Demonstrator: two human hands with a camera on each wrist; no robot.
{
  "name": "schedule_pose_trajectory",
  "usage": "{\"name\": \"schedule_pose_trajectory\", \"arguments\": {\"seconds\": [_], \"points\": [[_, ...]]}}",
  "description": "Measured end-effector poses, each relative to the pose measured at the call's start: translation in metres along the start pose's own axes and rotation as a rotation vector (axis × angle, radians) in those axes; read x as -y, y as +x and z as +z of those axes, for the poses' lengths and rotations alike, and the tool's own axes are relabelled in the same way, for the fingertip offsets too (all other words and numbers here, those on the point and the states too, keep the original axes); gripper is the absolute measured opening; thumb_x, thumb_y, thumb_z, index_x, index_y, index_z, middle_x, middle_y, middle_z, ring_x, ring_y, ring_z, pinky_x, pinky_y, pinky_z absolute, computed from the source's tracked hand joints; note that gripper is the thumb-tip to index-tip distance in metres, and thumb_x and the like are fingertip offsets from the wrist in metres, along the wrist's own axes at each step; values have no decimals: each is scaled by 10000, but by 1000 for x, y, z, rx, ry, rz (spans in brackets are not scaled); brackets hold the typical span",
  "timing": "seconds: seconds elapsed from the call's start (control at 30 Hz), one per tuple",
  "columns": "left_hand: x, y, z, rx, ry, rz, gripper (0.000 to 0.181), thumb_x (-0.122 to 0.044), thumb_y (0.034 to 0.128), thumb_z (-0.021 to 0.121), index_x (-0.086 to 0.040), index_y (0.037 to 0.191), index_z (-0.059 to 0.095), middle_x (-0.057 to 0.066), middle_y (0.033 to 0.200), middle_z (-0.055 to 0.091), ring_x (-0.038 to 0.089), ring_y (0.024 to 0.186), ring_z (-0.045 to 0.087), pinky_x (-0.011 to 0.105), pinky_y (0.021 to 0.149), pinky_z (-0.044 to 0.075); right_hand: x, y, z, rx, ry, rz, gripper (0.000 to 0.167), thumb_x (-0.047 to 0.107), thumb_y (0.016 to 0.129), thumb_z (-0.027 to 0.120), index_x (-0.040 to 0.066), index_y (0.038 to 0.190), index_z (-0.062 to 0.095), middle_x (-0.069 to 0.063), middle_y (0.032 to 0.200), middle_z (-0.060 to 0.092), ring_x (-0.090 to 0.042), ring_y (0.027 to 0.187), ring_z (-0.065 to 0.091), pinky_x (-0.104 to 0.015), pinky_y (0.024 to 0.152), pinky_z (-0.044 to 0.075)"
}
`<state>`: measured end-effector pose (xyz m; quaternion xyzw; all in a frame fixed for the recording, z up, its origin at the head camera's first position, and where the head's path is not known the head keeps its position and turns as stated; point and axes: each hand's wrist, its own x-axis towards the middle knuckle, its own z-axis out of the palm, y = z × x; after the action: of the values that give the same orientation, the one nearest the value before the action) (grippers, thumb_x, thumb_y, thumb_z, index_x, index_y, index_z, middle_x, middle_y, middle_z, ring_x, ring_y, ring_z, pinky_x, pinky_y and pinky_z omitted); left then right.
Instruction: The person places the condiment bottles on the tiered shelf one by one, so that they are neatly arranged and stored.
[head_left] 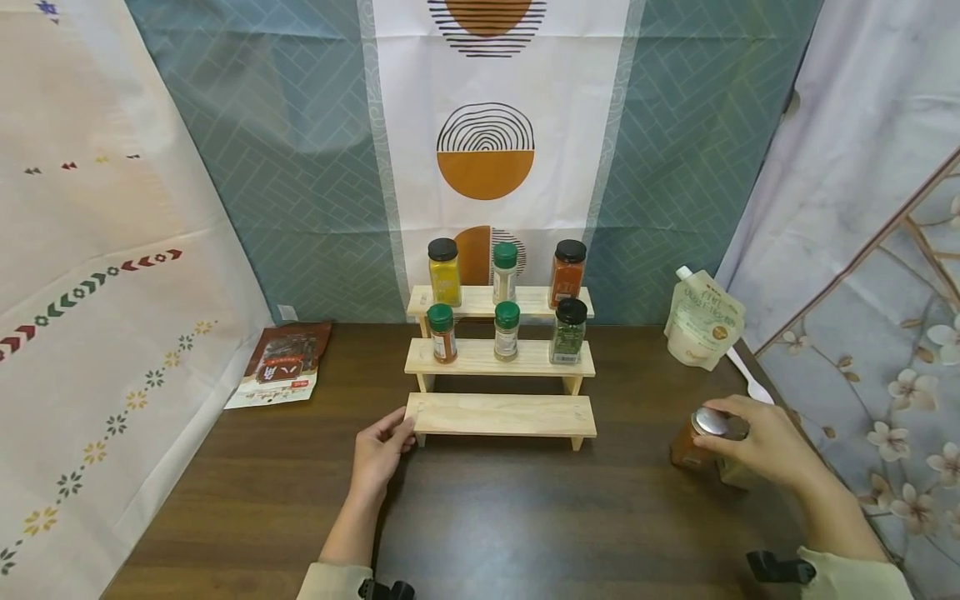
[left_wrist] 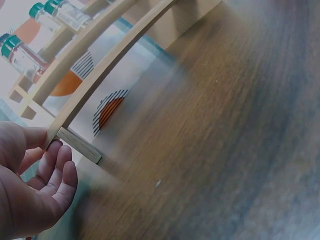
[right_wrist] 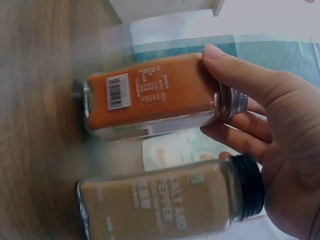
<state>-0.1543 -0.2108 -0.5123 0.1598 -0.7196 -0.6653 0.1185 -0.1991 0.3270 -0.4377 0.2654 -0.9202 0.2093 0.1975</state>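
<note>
At the left end of the lowest tier of a three-tier wooden rack (head_left: 502, 414), my left hand (head_left: 381, 454) pinches the board's edge between thumb and fingers. On the right, my right hand (head_left: 765, 442) grips a square glass jar of orange-brown powder (right_wrist: 150, 95) near its silver lid. Whether that jar's base touches the table cannot be told. Beside it, partly under the hand, stands a black-lidded salt and pepper jar (right_wrist: 155, 205). The upper two tiers hold several spice jars, among them a yellow one (head_left: 446, 279) and one of green flakes (head_left: 568, 337).
A cream spouted pouch (head_left: 705, 321) stands at the back right, with a white spoon (head_left: 752, 379) next to it. A brown and white packet (head_left: 283, 367) lies at the back left. Patterned cloths hang behind and on both sides of the brown table (head_left: 525, 517).
</note>
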Motion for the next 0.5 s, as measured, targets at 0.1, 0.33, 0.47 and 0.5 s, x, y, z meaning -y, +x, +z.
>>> {"name": "schedule_pose_trajectory", "arguments": {"seconds": [0.1, 0.33, 0.47, 0.5], "points": [[-1, 0, 0, 2, -2, 4, 317, -70, 969, 693, 64, 1255, 676, 124, 884, 718, 157, 720, 666, 229, 655, 568, 3, 6, 0, -38, 13, -19, 521, 229, 590, 985, 70, 1034, 764, -11, 949, 740, -137, 825, 657, -164, 710, 467], [-1, 1, 0, 4, -5, -4, 325, -65, 968, 691, 61, 1268, 670, 102, 880, 711, 165, 728, 670, 230, 661, 572, 20, 25, -3, -68, 50, -21, 505, 226, 624, 974, 94, 1061, 759, 5, 960, 726, -95, 825, 608, -185, 707, 445], [-1, 0, -1, 9, -3, -7, 331, -65, 972, 686, 64, 1276, 662, 103, 888, 709, 172, 738, 672, 231, 664, 574, 34, 38, -4, -55, 69, 16, 506, 240, 671, 957, 70, 1103, 756, -66, 1030, 738, -160, 907, 624, -198, 742, 450], [-1, 0, -1, 9, -4, -8, 330, -65, 973, 684, 64, 1277, 662, 107, 889, 707, 172, 738, 671, 232, 664, 574, 38, 41, -4, -55, 72, 16, 505, 238, 677, 955, 65, 1106, 754, -78, 1041, 739, -178, 923, 624, -204, 751, 448]]}}
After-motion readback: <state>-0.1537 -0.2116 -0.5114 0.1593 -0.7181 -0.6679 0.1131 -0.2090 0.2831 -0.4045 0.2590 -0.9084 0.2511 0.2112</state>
